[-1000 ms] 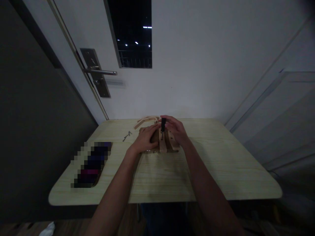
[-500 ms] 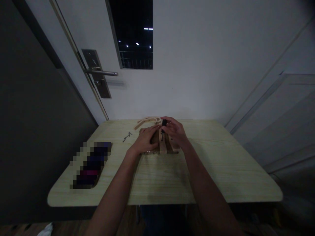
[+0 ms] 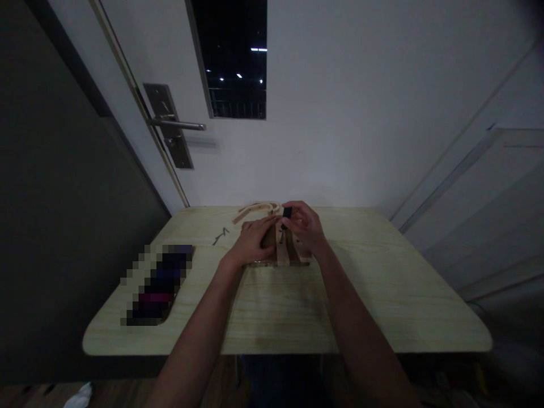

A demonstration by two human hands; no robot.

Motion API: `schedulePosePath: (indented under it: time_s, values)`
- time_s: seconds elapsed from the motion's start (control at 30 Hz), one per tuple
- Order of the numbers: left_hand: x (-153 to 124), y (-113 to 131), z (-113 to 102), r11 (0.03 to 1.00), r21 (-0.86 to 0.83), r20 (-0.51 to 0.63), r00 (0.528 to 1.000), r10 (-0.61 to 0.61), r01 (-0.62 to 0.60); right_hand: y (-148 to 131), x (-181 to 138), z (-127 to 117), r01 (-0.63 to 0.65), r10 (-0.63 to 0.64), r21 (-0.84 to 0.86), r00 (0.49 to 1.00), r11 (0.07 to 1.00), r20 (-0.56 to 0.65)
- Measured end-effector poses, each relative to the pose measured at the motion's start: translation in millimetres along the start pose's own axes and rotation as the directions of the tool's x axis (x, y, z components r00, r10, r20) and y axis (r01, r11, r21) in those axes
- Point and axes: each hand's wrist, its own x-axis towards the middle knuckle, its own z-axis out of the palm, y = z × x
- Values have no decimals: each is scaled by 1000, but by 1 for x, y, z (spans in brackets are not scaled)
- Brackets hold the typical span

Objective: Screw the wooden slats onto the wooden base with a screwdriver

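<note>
My right hand [image 3: 306,226] pinches a small black-handled screwdriver [image 3: 287,214], held nearly upright. Its thin dark shaft points down at a pale wooden strip [image 3: 283,256]. That strip lies across a brown wooden piece [image 3: 267,240] on the table. Across the left part of this piece rests my left hand [image 3: 251,241], fingers stretched over the top and thumb on the near side, holding it steady. Beyond my hands is a pale, curved wooden part [image 3: 250,209]; whether it joins the piece is hidden. Several thin dark screws [image 3: 221,236] lie left of my left hand.
A phone-like dark object [image 3: 164,289], blurred by pixels, lies at the left of the pale wooden table [image 3: 382,294]. Behind the table stands a white door [image 3: 340,113] with a metal lever handle [image 3: 178,124] and a dark window pane [image 3: 233,56].
The view has shifted very slightly. My right hand tilts the screwdriver a little, its fingers turned somewhat on the handle. My left hand keeps its place on the wooden piece.
</note>
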Motion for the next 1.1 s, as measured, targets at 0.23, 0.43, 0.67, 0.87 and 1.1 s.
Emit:
schedulePosePath:
  time_s: [0.23, 0.43, 0.67, 0.87, 1.1]
  values:
    - [0, -3, 2, 1000, -20, -7, 1000, 13, -13, -1, 0, -2, -16, 8, 74, 994, 997, 107]
    - [0, 0, 0, 1000, -12, 1, 1000, -5, 5, 1, 0, -1, -22, 21, 27, 999, 999, 32]
    - [-1, 1, 0, 1000, -15, 4, 1000, -15, 16, -1, 1, -2, -21, 17, 77, 998, 997, 54]
    - [-1, -2, 1, 1000, -20, -6, 1000, 14, -14, 1, 1, -1, -31, 26, 68, 998, 997, 64]
    - [0, 1, 0, 1000, -7, 2, 1000, 1, -1, 1, -1, 0, -12, 12, -21, 1000, 1000, -4]
